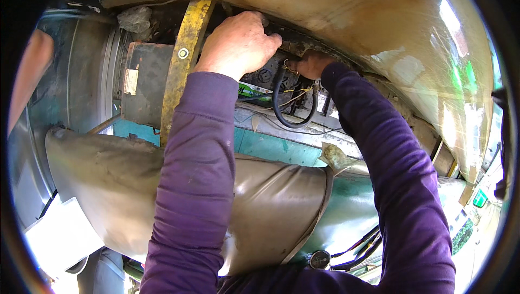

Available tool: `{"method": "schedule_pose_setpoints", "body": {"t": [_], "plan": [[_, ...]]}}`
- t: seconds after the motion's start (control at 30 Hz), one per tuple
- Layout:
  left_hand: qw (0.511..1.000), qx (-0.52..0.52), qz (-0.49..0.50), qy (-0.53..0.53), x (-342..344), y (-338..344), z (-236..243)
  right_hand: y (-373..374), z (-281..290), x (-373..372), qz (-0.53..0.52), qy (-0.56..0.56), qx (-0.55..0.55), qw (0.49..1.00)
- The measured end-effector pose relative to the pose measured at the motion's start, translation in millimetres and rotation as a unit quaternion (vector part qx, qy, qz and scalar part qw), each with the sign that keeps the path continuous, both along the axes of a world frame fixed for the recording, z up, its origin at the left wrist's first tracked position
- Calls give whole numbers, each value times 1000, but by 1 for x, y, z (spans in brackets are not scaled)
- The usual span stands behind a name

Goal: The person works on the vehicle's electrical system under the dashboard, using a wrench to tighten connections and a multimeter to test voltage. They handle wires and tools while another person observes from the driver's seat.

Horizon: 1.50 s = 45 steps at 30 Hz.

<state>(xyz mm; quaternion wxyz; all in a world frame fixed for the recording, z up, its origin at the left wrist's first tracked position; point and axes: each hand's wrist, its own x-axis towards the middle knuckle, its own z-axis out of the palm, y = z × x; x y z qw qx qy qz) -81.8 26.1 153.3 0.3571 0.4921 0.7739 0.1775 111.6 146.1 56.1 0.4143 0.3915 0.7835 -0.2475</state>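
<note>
My left hand (238, 44) is closed, its fingers curled down at the far edge of a recess, just right of a yellow metal bar (186, 58). Whatever those fingers hold is hidden behind the hand. Deeper in shade, my right hand (313, 65) reaches leftward by the top of a thick black cable (277, 96), its fingertips mostly hidden. That cable loops down and back up beside the right wrist. Between the hands lies what looks like a dark battery (264, 77) with a green label. Thin yellow wires (298, 98) cross near the loop.
A dark metal box (149, 74) sits left of the bar. Above hangs a large panel under clear plastic (346, 7). A brown padded cover (276, 202) spans the near side. A round gauge (319, 260) is at the bottom. At far left, another person's arm (32, 72) shows.
</note>
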Motion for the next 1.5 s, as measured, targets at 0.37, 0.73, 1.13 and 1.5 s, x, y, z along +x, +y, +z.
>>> {"method": "schedule_pose_setpoints", "body": {"t": [0.37, 0.73, 1.13, 1.5], "plan": [[1000, -4, -5, 17, 2, -1, -2, -66, -60, 19, -109, 119, 103, 981], [1000, -1, -10, -14, 2, 0, 2, -43, -43, 34, -193, 200, 33, 960], [1000, 15, -13, -4, 1, 0, -1, -41, -17, 10, -28, 36, 30, 999], [1000, 24, 1, -9, 4, -2, -2, -57, -41, 32, -71, 276, 79, 955]]}}
